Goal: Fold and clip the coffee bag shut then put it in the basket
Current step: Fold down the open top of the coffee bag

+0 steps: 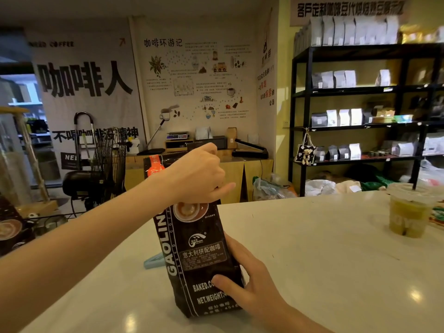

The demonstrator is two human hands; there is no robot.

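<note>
Both hands (197, 175) on coffee bag (199, 258)

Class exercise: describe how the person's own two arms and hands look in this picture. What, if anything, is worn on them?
Both arms are bare: no sleeve reaches into view on either forearm. The left hand and the right hand wear no gloves, and no ring, watch or bracelet shows on the parts in view. The fingernails that show look short and unpainted. No markings or bandages appear.
</note>
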